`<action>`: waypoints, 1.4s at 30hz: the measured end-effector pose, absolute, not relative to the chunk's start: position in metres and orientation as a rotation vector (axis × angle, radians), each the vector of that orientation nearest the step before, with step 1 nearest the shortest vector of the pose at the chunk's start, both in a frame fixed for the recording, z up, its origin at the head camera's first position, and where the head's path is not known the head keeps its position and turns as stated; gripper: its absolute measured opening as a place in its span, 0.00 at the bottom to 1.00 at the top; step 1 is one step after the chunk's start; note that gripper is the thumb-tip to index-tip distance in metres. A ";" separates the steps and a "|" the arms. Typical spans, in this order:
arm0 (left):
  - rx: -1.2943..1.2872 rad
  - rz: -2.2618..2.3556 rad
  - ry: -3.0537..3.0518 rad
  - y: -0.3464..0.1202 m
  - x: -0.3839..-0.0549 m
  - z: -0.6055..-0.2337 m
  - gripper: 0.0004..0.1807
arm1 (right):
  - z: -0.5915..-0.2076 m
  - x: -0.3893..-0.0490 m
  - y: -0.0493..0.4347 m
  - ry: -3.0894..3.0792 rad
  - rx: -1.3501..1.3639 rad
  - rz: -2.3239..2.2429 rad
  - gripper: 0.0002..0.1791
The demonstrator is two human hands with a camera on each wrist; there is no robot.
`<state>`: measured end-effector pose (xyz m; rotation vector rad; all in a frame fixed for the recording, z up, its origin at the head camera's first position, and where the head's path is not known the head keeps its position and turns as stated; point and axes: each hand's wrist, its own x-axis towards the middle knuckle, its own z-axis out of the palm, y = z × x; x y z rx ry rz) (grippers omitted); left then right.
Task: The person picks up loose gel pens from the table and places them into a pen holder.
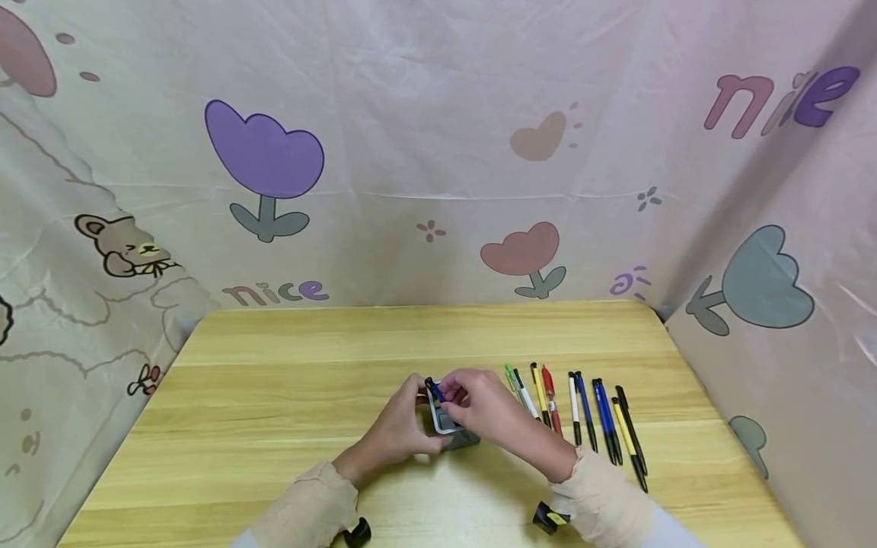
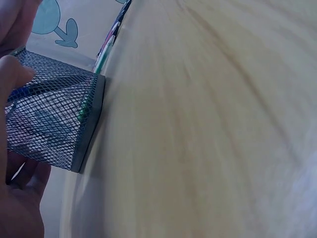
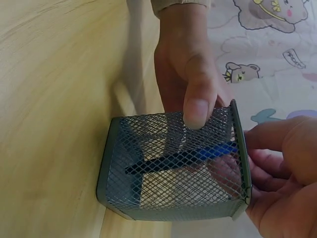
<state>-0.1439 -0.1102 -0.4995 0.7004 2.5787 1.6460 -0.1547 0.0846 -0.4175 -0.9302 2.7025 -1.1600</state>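
Blue-and-black pen (image 1: 435, 390) sits partly inside a dark wire-mesh pen holder (image 1: 462, 440), its long axis slanting, black tip towards the base, blue upper part at the rim. Right hand (image 1: 483, 399) pinches that upper part between thumb and fingers; left hand (image 1: 397, 432) grips the holder, thumb against the mesh. Loose green, white, yellow, red, blue and black pens (image 1: 606, 418) lie in a row just right of the right hand, pointing away from the person. Pale wood-grain tabletop (image 1: 274, 396) stretches well past the left hand to its left edge. Behind its far edge hangs pinkish printed cloth (image 1: 411, 91), reading "nice" twice.
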 end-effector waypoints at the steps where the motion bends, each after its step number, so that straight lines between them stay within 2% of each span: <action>1: 0.706 1.648 2.580 -0.110 -0.144 -0.499 0.37 | -0.417 -0.154 0.084 2.708 -0.930 -1.145 0.09; 17: 0.681 1.667 2.564 -0.109 -0.143 -0.500 0.38 | -0.422 -0.151 0.077 2.843 -0.950 -0.967 0.10; 27: 0.653 1.664 2.569 -0.109 -0.142 -0.500 0.38 | -0.415 -0.146 0.081 2.824 -0.929 -1.004 0.11; 36: 0.625 1.630 2.603 -0.108 -0.142 -0.499 0.40 | -0.408 -0.136 0.102 2.856 -0.933 -1.170 0.11; 42: 0.602 1.635 2.593 -0.106 -0.143 -0.499 0.42 | -0.409 -0.135 0.127 2.937 -0.845 -1.247 0.12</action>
